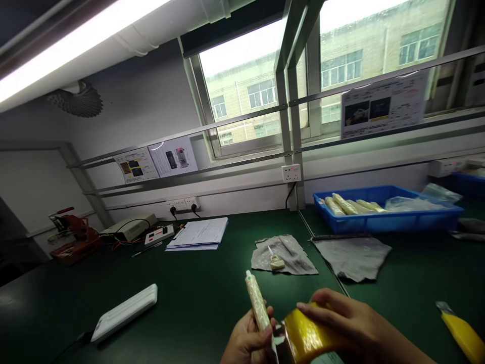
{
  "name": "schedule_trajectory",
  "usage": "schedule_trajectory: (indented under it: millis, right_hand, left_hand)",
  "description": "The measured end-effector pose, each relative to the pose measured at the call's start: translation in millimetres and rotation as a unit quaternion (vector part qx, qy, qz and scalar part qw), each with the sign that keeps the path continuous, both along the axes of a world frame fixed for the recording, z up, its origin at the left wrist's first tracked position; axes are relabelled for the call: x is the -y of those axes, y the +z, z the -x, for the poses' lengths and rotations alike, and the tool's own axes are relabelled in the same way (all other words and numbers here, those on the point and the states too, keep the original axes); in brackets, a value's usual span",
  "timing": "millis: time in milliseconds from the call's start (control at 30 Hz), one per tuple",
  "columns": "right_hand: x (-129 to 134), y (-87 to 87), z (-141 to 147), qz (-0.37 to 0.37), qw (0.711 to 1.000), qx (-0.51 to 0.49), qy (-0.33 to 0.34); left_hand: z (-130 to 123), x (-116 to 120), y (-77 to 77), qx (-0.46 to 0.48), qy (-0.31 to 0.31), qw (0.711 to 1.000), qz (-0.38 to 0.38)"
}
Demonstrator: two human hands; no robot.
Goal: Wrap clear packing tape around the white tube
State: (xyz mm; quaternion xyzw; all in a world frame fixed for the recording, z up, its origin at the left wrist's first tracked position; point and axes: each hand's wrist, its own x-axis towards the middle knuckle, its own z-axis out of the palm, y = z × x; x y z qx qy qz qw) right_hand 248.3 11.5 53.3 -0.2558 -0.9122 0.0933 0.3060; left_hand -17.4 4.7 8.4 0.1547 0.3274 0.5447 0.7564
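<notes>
Fingers, left hand [248, 337]: pinching tube [256, 301], likely to steady it. Right hand [358, 321]: clasping tape [305, 336] beside tube, presumably for control.

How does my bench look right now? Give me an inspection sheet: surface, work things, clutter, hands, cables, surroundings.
Surface: green tabletop, seam at right; no spill seen
Work things: pale tube and yellow tape roll held; blue tray holds pale pieces
Clutter: two grey cloths, small lump on one; papers; yellow cutter, blade uncertain
Hands: left hand has fingers around the tube; right hand grips the roll
Cables: black cord at white device; plugs in wall sockets
Surroundings: window, lit lamp; other people: nothing seen
</notes>
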Motion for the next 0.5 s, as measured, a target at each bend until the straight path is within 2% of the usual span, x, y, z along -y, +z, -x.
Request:
schedule_trajectory:
  millis: [100, 300, 500]
  right_hand:
    - [1.0, -3.1, 0.9, -0.019, 1.000, 0.003, -0.003]
    - [0.6, -4.9, 3.8, -0.076, 0.997, -0.011, -0.019]
    - [-1.6, -11.5, 0.5, -0.007, 1.000, 0.020, -0.014]
  left_hand:
    - [-1.7, 1.6, -1.2, -0.002, 0.021, 1.000, 0.018]
    - [-2.6, 12.9, 18.5, -0.057, 0.002, 0.998, -0.035]
    - [-2.4, 14.0, 25.3, -0.076, -0.002, 0.997, 0.002]
